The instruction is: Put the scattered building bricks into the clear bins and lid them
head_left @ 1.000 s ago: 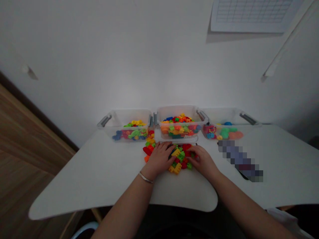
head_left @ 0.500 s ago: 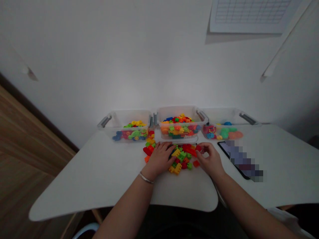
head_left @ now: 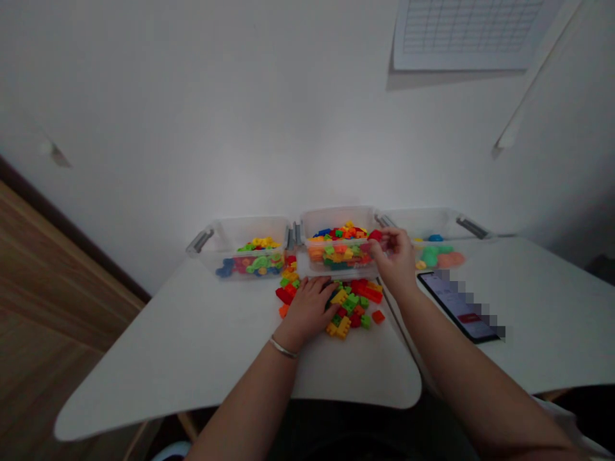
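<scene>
My right hand (head_left: 396, 256) is raised at the right front corner of the middle clear bin (head_left: 336, 214), pinching a red toy brick (head_left: 375, 236) between thumb and fingertips. Inside that bin lie many mixed bricks (head_left: 343, 234). On the table, my left hand (head_left: 312, 304) rests with fingers apart on the left side of a loose heap of coloured bricks (head_left: 352, 301). What lies beneath its palm is hidden. One orange-red brick (head_left: 378, 317) sits apart at the heap's right edge.
A left clear bin (head_left: 252, 224) holds colourful toy pieces. The right clear bin (head_left: 423, 218) contains rounded toys, partly behind my right hand. A phone (head_left: 459, 307) lies on the white table (head_left: 230, 346), right of my forearm. The wall stands behind the bins.
My right hand has lifted from the heap's right side up to the middle bin, carrying the red brick. My left hand has stayed on the heap.
</scene>
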`<state>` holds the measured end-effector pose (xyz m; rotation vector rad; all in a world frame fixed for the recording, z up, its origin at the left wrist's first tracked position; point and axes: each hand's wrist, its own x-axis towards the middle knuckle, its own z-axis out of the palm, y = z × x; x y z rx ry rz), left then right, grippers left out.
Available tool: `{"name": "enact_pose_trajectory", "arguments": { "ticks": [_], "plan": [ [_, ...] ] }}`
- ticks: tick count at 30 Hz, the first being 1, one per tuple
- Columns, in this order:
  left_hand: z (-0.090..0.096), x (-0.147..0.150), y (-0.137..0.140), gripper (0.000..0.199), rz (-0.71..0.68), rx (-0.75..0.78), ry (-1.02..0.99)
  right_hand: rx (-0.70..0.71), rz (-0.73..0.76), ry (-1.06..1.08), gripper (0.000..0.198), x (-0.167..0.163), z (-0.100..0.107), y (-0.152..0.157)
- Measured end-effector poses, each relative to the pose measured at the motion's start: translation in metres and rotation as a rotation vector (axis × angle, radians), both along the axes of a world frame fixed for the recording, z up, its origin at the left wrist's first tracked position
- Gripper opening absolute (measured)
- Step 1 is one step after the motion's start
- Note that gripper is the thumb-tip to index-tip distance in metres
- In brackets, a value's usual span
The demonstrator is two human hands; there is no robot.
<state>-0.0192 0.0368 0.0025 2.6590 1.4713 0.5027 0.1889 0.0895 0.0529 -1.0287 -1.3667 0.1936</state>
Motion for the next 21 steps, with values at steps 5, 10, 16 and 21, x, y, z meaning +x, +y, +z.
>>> {"name": "enact_pose_trajectory", "arguments": {
  "ticks": [5, 10, 16, 21],
  "plan": [
    [0.002, 0.0, -0.001, 0.046, 0.013, -0.022, -0.005, -0.063, -0.047, -0.119, 0.03, -0.021, 0.019, 0.029],
    [0.004, 0.0, -0.002, 0.047, 0.006, -0.026, -0.003, -0.302, -0.079, -0.511, 0.032, -0.026, 0.028, 0.034],
    [0.0, -0.001, -0.001, 0.046, 0.008, -0.014, -0.002, -0.235, 0.093, -0.489, 0.03, -0.012, 0.027, 0.029],
    [-0.001, -0.001, 0.0, 0.047, -0.002, -0.005, 0.001, -0.072, 0.147, -0.269, 0.023, 0.003, 0.021, 0.009]
  ]
}}
